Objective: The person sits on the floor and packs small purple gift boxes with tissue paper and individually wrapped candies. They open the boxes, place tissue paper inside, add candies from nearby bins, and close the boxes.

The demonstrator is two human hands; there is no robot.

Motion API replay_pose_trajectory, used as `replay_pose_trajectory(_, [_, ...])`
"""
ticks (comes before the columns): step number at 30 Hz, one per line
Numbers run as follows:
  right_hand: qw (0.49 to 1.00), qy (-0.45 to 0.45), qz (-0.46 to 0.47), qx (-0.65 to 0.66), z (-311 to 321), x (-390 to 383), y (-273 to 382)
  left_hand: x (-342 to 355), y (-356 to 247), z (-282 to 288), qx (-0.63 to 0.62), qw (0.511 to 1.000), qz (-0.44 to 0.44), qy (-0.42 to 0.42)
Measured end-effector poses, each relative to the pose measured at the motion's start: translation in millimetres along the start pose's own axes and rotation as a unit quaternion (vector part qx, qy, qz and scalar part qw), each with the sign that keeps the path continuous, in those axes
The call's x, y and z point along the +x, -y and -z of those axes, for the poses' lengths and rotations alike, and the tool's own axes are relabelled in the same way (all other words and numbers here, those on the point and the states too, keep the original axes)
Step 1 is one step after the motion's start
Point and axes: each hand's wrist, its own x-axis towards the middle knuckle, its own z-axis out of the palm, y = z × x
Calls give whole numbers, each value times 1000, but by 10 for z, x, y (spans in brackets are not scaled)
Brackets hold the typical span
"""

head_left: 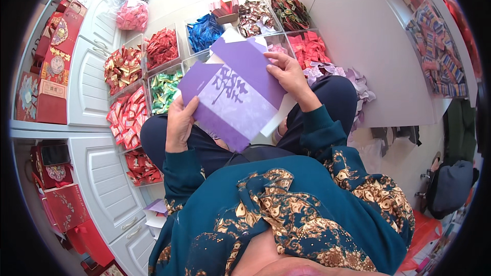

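Note:
A flat purple cardboard box blank with creased panels and tabs is held over my lap, tilted. Its lighter lilac panel bears a dark purple tree-like pattern. My left hand pinches the blank's left edge, thumb on top and the other fingers mostly hidden beneath. At the upper right edge my right hand grips the blank between thumb and fingers. White card shows from under it along the lower right side and near the top.
Clear bins of wrapped sweets surround my crossed legs: red, blue, green and pink. White cabinets with red gift boxes line the left. Lilac pieces lie by my right knee.

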Motion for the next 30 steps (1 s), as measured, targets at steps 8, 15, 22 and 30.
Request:
replay_pose_trajectory(8, [995, 19, 0, -95, -223, -60, 6, -78, 74, -57, -72, 988, -115, -74])
replay_pose_trajectory(15, [992, 18, 99, -81, -112, -15, 1, -158, -46, -168, -165, 982, -87, 14])
replay_pose_trajectory(22, [961, 255, -33, -99, -324, -401, 164, -45, 178, -287, -130, 980, -147, -23])
replay_pose_trajectory(30, [990, 115, -65, 43, -490, -671, 202, 33, 396, -346, 243, 900, -310, -185])
